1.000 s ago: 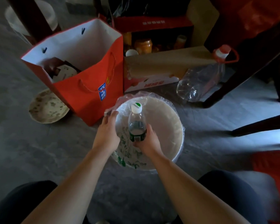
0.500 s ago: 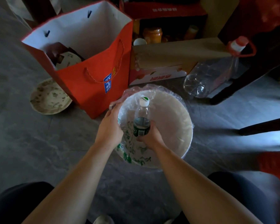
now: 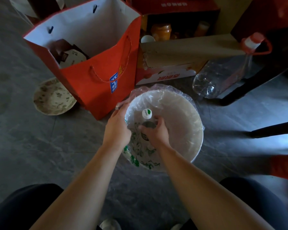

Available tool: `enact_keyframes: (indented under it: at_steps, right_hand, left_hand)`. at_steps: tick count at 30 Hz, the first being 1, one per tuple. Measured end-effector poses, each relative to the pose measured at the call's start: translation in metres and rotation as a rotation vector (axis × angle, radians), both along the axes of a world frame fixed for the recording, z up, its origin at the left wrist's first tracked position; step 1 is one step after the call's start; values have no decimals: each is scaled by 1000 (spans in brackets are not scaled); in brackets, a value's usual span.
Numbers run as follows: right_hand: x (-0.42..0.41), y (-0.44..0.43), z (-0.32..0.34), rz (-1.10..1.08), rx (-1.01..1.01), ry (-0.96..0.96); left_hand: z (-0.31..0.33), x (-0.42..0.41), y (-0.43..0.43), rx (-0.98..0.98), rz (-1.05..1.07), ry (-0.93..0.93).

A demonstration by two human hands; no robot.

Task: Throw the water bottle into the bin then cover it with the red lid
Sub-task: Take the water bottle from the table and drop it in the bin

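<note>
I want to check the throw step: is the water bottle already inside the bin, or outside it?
Inside the opening but not released: the water bottle stands upright within the rim of the bin, gripped by the right hand.

both my forearms are bare, no sleeves showing, nothing on either wrist. my left hand (image 3: 117, 128) and right hand (image 3: 156, 131) carry no rings or gloves. dark trousers (image 3: 23, 206) cover both my knees down at the bottom.

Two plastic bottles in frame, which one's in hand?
The small water bottle with the white-and-green cap, gripped by the right hand inside the bin. The big clear bottle with the red handle leans untouched, right of the bin.
</note>
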State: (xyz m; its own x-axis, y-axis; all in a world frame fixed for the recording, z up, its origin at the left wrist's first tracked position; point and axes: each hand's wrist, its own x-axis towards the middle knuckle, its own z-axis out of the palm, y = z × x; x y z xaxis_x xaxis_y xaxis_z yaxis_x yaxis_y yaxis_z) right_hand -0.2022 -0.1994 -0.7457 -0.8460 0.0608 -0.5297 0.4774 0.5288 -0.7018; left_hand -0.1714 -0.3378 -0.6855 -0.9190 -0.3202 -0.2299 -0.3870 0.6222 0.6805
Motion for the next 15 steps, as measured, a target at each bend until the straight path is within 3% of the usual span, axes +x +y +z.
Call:
enact_keyframes:
  at_steps: [4, 15]
  right_hand:
    - [2, -3, 3, 30, 114, 103]
    - [0, -2, 12, 208, 255, 56]
  left_hand:
    - [-2, 1, -1, -18, 2, 2]
    - [-2, 6, 0, 0, -35, 0]
